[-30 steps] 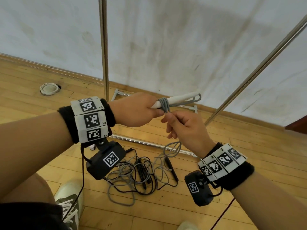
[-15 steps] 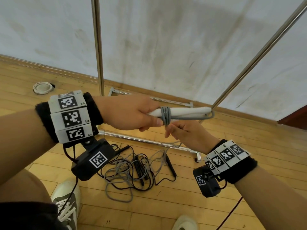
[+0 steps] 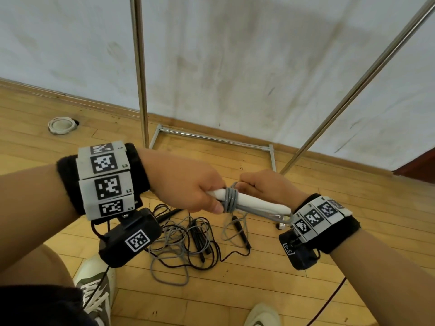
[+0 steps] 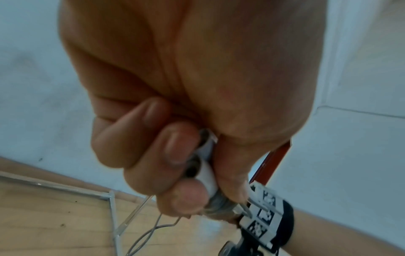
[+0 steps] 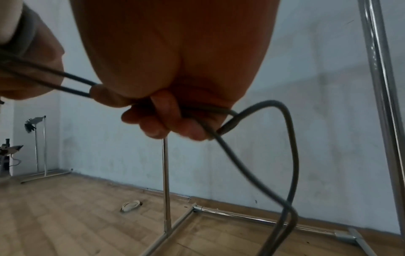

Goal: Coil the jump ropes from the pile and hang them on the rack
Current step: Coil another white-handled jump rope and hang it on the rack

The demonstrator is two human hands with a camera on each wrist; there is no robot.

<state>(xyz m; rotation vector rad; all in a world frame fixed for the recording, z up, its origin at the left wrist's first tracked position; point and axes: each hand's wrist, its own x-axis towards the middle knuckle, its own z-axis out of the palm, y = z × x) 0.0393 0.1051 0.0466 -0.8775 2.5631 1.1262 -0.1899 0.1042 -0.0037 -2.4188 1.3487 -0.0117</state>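
Observation:
My left hand (image 3: 202, 196) grips the white handles (image 3: 256, 201) of a jump rope, held level in front of me. Its grey cord (image 3: 231, 196) is wound several times round the handles. My right hand (image 3: 254, 184) sits just behind the winding and holds the loose cord (image 5: 258, 155) in curled fingers (image 5: 162, 121). In the left wrist view my fingers (image 4: 175, 149) wrap the handle ends (image 4: 206, 166). A pile of grey and black jump ropes (image 3: 188, 245) lies on the floor below. The metal rack (image 3: 140, 74) stands behind, against the wall.
The rack's base bars (image 3: 211, 137) lie on the wooden floor by the wall, and a slanted rack pole (image 3: 353, 90) rises to the right. A white ring (image 3: 61, 125) lies on the floor at left. My shoes (image 3: 94, 285) show at the bottom edge.
My right hand has come up from under the handles to behind them, carrying the cord round. The handles have tipped so their free end points down towards my right wrist.

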